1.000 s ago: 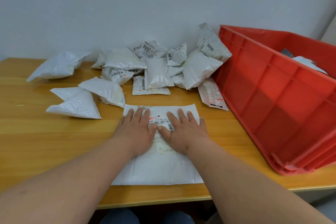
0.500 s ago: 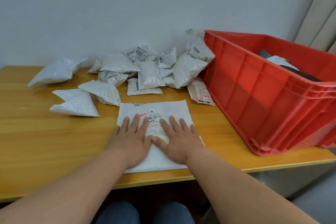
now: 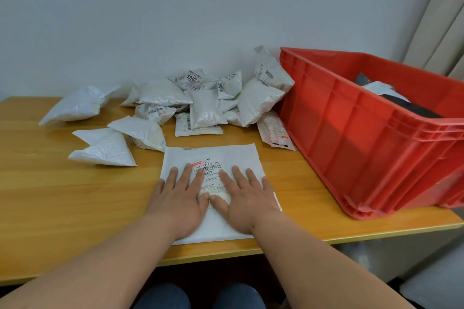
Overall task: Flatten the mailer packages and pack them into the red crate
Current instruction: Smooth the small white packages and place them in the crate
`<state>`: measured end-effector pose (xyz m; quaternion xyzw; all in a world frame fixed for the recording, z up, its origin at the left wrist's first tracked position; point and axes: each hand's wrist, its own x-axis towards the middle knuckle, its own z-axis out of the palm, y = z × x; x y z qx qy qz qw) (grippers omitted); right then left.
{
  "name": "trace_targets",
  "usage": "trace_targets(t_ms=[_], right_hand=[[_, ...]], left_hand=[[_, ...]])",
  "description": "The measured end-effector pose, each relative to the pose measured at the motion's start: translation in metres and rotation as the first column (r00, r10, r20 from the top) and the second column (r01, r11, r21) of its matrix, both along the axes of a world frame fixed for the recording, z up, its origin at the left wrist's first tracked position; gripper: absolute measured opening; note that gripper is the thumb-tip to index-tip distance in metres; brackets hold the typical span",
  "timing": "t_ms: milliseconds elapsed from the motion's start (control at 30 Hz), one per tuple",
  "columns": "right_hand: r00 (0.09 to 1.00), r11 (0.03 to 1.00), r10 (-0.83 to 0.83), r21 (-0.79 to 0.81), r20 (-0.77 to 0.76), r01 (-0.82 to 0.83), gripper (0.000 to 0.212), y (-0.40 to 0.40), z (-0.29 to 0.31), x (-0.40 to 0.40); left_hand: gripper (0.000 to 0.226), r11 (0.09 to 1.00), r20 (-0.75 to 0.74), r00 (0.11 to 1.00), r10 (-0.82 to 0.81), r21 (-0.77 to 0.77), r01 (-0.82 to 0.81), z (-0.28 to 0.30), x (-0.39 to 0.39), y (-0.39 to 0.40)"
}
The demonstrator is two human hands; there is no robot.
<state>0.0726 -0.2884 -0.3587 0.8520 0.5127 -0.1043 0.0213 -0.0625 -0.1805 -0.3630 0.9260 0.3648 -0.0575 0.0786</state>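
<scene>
A wooden table (image 3: 62, 198) with a light, yellow-toned top fills the lower half of the view. Its far edge sits against a plain pale wall (image 3: 175, 12), which rises behind the table across most of the scene. To the right of the table, at the wall's end, a beige curtain (image 3: 437, 22) hangs in vertical folds. Below the table's near edge, two knees in blue trousers (image 3: 198, 296) show side by side. A pale floor (image 3: 431, 281) is visible below the table's right end.
</scene>
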Motion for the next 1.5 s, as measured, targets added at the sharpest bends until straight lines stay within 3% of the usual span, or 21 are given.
trace_targets(t_ms=[167, 300, 400, 467, 567, 700, 800, 867, 967, 1133, 1333, 1500], right_hand=[[0.998, 0.999, -0.041, 0.001, -0.057, 0.041, 0.077, -0.002, 0.011, -0.001], [0.964, 0.961, -0.265, 0.079, 0.006, 0.263, 0.072, -0.008, 0.028, 0.003], [0.893, 0.893, -0.449, -0.025, -0.029, 0.449, 0.072, -0.014, 0.045, 0.007], [0.868, 0.869, -0.492, -0.104, -0.064, 0.485, 0.056, -0.018, 0.054, 0.007], [0.849, 0.869, -0.495, -0.107, -0.184, 0.483, 0.015, -0.024, 0.056, 0.009], [0.846, 0.886, -0.453, -0.04, -0.28, 0.461, 0.015, -0.03, 0.063, 0.015], [0.859, 0.898, -0.401, 0.049, -0.317, 0.437, 0.012, -0.031, 0.083, 0.018], [0.822, 0.873, -0.363, 0.149, -0.439, 0.465, 0.038, -0.028, 0.097, 0.02], [0.791, 0.863, -0.243, 0.248, -0.561, 0.441, 0.059, -0.022, 0.121, 0.022], [0.888, 0.817, -0.109, 0.468, -0.447, 0.336, 0.066, -0.025, 0.164, 0.033], [0.962, 0.542, -0.083, 0.798, -0.261, 0.264, 0.087, -0.049, 0.22, 0.073], [0.951, 0.353, -0.26, 0.9, -0.168, 0.256, 0.088, -0.09, 0.246, 0.128]], left_hand=[[0.061, 0.998, 0.082, 0.995, 0.053, -0.028, -0.051, 0.005, -0.003, 0.004], [0.07, 0.941, 0.149, 0.93, 0.337, -0.086, -0.328, 0.023, -0.008, 0.013], [0.068, 0.857, 0.122, 0.86, 0.495, -0.231, -0.46, 0.033, -0.01, 0.022], [0.054, 0.794, 0.132, 0.813, 0.567, -0.35, -0.497, 0.037, -0.01, 0.023], [0.026, 0.719, 0.122, 0.763, 0.635, -0.453, -0.527, 0.041, -0.009, 0.019], [0.022, 0.667, 0.214, 0.687, 0.695, -0.548, -0.505, 0.049, -0.014, 0.015], [0.027, 0.726, 0.441, 0.607, 0.661, -0.579, -0.371, 0.07, -0.014, 0.01], [0.037, 0.784, 0.56, 0.563, 0.608, -0.532, -0.319, 0.087, -0.012, 0.008], [0.046, 0.843, 0.675, 0.505, 0.537, -0.457, -0.284, 0.116, -0.007, 0.009], [0.049, 0.897, 0.833, 0.333, 0.441, -0.414, -0.153, 0.164, 0.011, -0.011], [0.081, 0.935, 0.92, 0.172, 0.351, -0.355, -0.006, 0.224, 0.063, -0.051], [0.089, 0.992, 0.975, 0.207, 0.082, -0.1, 0.076, 0.254, 0.13, -0.089]])
